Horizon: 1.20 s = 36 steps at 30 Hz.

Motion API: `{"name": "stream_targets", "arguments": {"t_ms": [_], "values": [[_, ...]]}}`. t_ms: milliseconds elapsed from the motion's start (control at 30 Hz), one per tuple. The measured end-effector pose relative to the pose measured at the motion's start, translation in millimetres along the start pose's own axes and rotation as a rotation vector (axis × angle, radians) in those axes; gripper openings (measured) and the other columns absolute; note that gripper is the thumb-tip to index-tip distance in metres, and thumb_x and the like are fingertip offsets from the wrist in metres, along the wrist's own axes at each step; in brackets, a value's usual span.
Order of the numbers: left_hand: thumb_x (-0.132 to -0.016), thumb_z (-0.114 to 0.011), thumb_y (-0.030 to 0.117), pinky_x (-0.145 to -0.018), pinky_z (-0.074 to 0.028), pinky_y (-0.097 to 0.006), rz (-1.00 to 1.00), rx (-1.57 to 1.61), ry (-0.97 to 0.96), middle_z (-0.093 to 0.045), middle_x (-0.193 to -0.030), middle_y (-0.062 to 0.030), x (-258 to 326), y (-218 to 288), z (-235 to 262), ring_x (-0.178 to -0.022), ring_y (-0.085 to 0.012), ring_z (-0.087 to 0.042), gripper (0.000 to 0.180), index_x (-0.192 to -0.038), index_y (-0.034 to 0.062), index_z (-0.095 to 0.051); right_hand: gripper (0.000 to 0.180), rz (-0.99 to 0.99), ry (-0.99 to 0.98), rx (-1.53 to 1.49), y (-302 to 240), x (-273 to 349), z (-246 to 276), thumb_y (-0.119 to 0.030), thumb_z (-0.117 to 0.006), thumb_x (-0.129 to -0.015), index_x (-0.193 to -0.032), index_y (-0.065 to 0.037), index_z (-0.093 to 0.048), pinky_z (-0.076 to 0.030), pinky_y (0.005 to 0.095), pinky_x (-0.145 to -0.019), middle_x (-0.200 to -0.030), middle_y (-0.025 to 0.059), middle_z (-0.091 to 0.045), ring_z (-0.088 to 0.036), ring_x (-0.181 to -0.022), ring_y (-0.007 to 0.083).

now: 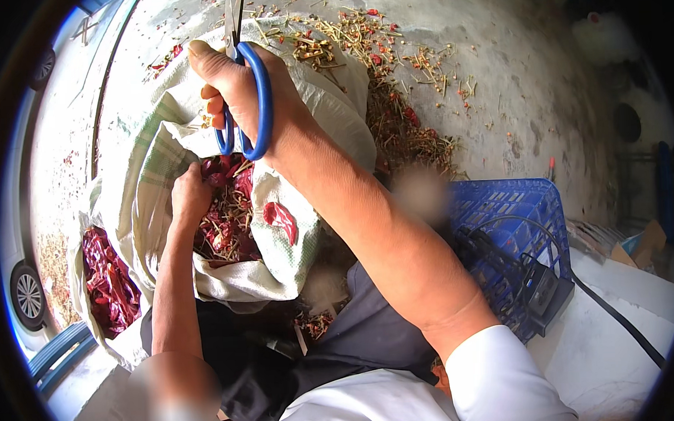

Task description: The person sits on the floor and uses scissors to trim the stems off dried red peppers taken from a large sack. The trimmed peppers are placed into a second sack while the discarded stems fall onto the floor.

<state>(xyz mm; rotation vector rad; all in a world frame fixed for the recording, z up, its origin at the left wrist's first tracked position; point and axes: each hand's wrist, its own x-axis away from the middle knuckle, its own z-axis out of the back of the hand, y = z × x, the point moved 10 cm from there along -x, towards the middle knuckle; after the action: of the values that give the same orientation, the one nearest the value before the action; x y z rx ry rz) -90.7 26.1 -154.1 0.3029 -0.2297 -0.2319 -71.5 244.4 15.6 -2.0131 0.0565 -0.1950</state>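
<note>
My right hand (236, 88) is raised over the open sack, closed around a pair of scissors (263, 102) with blue handles. Their metal blades point toward the far side and run out of the top of the picture. Lower down, my left hand (191, 193) reaches into the mouth of the white woven sack (243, 284), against its inner left side. Its fingers are mostly hidden among dried red chillies (226, 222) and cut stems, so what they hold does not show. One red chilli (280, 222) lies on the sack's folded rim.
Another sack opening at the left is full of dark red chillies (109, 285). Stems and chilli bits (404, 126) litter the concrete floor beyond. At my right stands a blue plastic crate (507, 197) with a black device (544, 292) and cables. A car wheel (28, 295) shows far left.
</note>
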Motion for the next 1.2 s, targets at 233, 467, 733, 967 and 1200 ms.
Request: {"name": "stream_targets", "arguments": {"t_ms": [233,467,733,967,1200], "values": [[-0.087,-0.069,0.008,-0.076,-0.049,-0.036,-0.056,0.176,0.096,-0.066,-0.09,-0.0145,35.4,35.9,88.2,-0.084,-0.0245,-0.065,0.012,-0.097,0.002,-0.07,0.046,-0.023,-0.021,0.066,5.2,0.7,-0.2,-0.046,-0.074,-0.087,-0.085,-0.003,-0.06,-0.046,0.0248,-0.052,-0.069,0.0038,-0.058,-0.055,-0.06,0.0096],[-0.093,-0.061,0.001,-0.08,-0.049,-0.024,0.14,1.03,0.019,-0.065,-0.108,0.0006,55.4,-8.3,91.9,-0.094,-0.0089,-0.058,0.033,-0.126,0.0063,-0.061,0.05,0.041,-0.156,0.66,11.7,13.9,-30.1,-0.048,-0.073,-0.084,-0.089,0.0,-0.063,-0.055,0.0382,-0.077,-0.078,0.0178,-0.068,-0.069,-0.076,0.0301],[-0.1,-0.057,0.014,-0.068,-0.037,-0.021,0.172,1.081,0.094,-0.058,-0.092,0.0037,50.7,-15.4,116.2,-0.073,-0.0049,-0.046,0.016,-0.112,0.0052,-0.064,0.049,0.147,-0.374,0.894,37.2,24.3,-53.2,-0.048,-0.075,-0.085,-0.089,-0.002,-0.059,-0.051,0.0414,-0.067,-0.075,0.0186,-0.063,-0.065,-0.07,0.0341],[-0.101,-0.055,0.014,-0.068,-0.041,-0.025,0.253,1.381,0.181,-0.057,-0.084,0.0018,57.9,-35.3,133.5,-0.068,-0.0073,-0.046,0.017,-0.112,0.0039,-0.064,0.054,0.0,-0.569,1.069,61.7,38.4,-62.1,-0.053,-0.074,-0.082,-0.091,0.0,-0.062,-0.052,0.0461,-0.077,-0.085,0.0246,-0.067,-0.067,-0.084,0.0401],[-0.1,-0.055,0.013,-0.065,-0.042,-0.028,0.275,1.863,0.073,-0.052,-0.08,-0.0021,59.3,-29.4,127.7,-0.067,-0.0106,-0.043,0.015,-0.111,0.0033,-0.058,0.051,0.246,-0.523,1.125,51.5,38.9,-59.3,-0.046,-0.076,-0.083,-0.088,0.001,-0.056,-0.05,0.0496,-0.068,-0.073,0.0255,-0.061,-0.064,-0.076,0.0448]]}}
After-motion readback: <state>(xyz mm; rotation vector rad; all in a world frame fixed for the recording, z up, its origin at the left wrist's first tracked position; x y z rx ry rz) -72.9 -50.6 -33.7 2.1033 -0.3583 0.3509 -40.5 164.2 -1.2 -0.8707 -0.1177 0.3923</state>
